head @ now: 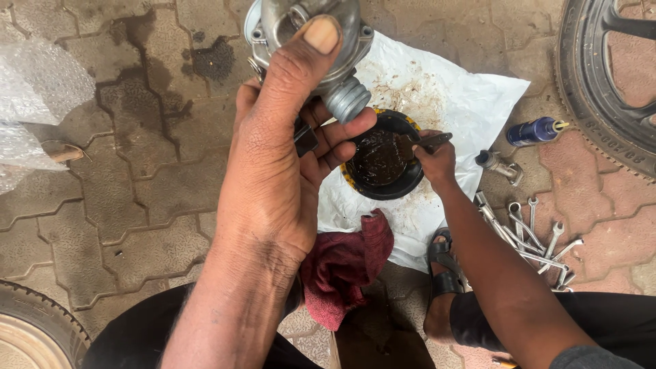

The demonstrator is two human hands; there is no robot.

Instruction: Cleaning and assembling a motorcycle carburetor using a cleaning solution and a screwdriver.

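Two hands busy: my left hand [287,147] grips a grey metal housing [321,41]; my right hand [436,160] clasps a brush [422,143] over the black grease bowl [383,164].

Two tyres [608,75], one bowl [383,164], one rag [345,263], several spanners [540,246] (overlapping).

Blue spray can [535,131], yellow nozzle, lying right beside white plastic sheet [471,96].

Open paving [137,205] lies left of the left hand [273,171]. To the right, the grease tub [383,164], red rag [345,263], spanners [540,246] and tyre [601,82] crowd the ground.
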